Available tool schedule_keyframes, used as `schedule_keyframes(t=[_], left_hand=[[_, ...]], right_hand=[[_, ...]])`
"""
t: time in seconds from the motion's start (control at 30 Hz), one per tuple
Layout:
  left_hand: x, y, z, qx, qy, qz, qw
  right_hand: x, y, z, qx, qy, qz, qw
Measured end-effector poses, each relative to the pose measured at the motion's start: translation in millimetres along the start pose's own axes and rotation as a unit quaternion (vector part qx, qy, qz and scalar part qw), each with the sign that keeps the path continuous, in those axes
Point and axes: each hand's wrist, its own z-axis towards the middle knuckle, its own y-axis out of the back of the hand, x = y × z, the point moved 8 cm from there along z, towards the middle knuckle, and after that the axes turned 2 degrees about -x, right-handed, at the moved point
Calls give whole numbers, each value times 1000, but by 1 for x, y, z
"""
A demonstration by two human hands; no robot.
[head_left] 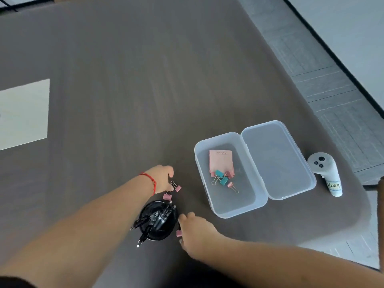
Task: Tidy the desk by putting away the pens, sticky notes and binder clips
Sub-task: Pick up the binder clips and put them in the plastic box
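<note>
Single head-worn wide-angle view, looking forward and steeply down onto the desk (145,80) — close over both forearms at the near edge, desk's far side receding toward the top, floor (332,69) along the right — edges bowed by the lens

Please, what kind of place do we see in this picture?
Probably an office or study: a wide dark desk carries a black pen cup, a clear plastic box holding pink sticky notes and binder clips, above grey floor tiles.
</note>
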Motion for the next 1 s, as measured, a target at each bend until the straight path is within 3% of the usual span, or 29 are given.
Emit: schedule_keyframes(t=[0.2,0.33,0.37,0.4,0.5,0.6,0.7,0.8,1.0], left_hand=[[-8,-17,7,-34,-108,5,994],[-11,-22,4,-15,-152,-11,988],[-12,-18,6,-50,-168,17,984],[-11,-17,10,-73,-164,19,984],[-3,-22,15,-45,-144,0,989],[0,-25,14,-14,-132,8,991],[4,-23,13,-30,-120,-10,992],[3,-21,12,-28,-129,4,991],[-1,-16,13,-40,-132,44,989]], right_hand=[[-2,-6,32,-30,-18,13,999],[-7,-8,33,-22,-42,12,999],[-9,-7,32,-14,-48,17,999],[-9,-3,30,-7,-51,25,998],[-2,24,16,-18,-32,48,998],[-7,77,-9,-112,-31,75,990],[-46,116,-13,-190,-71,-16,979],[-106,119,-5,-192,-182,32,964],[-129,99,0,-152,-173,42,972]])
